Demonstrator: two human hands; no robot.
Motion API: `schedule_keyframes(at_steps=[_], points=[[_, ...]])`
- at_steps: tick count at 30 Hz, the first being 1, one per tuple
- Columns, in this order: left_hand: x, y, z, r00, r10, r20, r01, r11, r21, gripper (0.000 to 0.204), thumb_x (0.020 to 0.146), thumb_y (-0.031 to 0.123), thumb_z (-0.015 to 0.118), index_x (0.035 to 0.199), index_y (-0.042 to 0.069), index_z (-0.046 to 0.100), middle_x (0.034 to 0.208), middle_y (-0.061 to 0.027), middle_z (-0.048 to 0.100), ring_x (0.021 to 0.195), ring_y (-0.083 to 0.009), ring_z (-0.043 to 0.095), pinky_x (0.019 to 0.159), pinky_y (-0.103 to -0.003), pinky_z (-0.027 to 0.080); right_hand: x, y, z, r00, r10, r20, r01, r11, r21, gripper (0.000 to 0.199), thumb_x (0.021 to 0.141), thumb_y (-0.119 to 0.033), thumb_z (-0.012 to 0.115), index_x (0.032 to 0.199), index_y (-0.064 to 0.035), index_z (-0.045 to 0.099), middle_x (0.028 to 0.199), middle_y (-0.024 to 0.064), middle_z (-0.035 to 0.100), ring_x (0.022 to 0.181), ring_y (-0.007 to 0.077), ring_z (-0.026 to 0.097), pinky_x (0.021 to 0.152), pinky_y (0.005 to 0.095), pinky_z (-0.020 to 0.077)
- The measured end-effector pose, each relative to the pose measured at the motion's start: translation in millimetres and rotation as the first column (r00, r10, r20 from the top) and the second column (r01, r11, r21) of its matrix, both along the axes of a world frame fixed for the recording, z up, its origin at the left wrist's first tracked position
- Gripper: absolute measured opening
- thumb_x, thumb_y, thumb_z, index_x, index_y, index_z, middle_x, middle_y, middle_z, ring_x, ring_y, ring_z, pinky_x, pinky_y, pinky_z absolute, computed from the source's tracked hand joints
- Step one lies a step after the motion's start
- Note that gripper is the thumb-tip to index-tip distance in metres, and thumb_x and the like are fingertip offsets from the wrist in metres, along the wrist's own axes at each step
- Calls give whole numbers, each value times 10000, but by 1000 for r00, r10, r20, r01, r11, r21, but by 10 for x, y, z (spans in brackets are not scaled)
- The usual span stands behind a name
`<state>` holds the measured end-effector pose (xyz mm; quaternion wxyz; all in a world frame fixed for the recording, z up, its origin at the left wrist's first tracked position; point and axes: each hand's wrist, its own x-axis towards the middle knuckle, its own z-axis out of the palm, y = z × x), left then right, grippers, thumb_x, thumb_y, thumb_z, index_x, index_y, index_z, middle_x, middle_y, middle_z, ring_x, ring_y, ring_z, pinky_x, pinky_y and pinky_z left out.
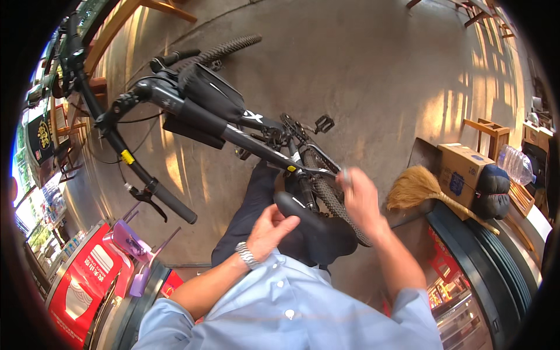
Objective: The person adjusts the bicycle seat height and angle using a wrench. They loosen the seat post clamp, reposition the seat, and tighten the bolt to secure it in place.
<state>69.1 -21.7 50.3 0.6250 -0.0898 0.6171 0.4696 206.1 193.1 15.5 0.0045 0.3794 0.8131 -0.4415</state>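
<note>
A black mountain bike [256,143] stands across in front of me, handlebar to the left and rear wheel to the right. Its black saddle [291,205] is close to my body, over the seat post [306,189]. My left hand [269,232] grips the saddle near its nose, the fingers curling under the edge and partly hidden. To the right, my right hand [361,201] is closed beside the rear tire [329,195], just behind the seat clamp. Motion smears its fingers, and a small silvery spot shows at them; what it holds I cannot make out.
A straw broom [417,188] leans at the right by a cardboard box [461,172] and a dark bundle [493,192]. Purple folding seats [137,248] and a red printed panel [84,286] stand at the lower left. The bike's handlebar [140,166] sticks out toward me on the left.
</note>
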Motion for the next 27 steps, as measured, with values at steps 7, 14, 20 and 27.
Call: schedule_keyframes(at_steps=[7, 14, 20, 27], points=[[-785, -925, 334, 821, 261, -508, -485, 788, -380, 531, 839, 491, 788, 991, 29, 575, 903, -39, 583, 804, -106, 549, 743, -261, 486, 206, -890, 518, 997, 42, 59, -57, 955, 292, 233, 802, -88, 681, 1034, -66, 669, 941, 85, 689, 882, 284, 648, 798, 403, 458], [-978, -1037, -107, 738, 197, -645, -495, 807, -321, 569, 827, 480, 791, 1049, 13, 555, 900, -42, 551, 820, -103, 516, 730, -266, 455, 209, -934, 417, 997, 70, 33, -78, 916, 394, 53, 806, -124, 663, 813, -87, 625, 753, 77, 628, 755, 273, 622, 722, 409, 445], [-1286, -734, -113, 657, 356, -664, -533, 842, -76, 288, 926, 220, 700, 995, -16, 551, 677, -47, 593, 478, -152, 602, 435, -294, 485, 273, -944, 429, 995, 72, 72, -94, 917, 388, 54, 866, -125, 633, 847, -74, 634, 768, 110, 634, 763, 306, 622, 721, 416, 450], [-1998, -1367, -60, 448, -283, -848, -209, 889, -407, 414, 889, 311, 652, 696, -51, 598, 595, -232, 616, 574, -390, 660, 547, -451, 508, 253, -933, 407, 997, 79, -24, -61, 899, 434, 85, 888, -160, 639, 835, -93, 641, 749, 88, 635, 752, 284, 627, 709, 406, 456]])
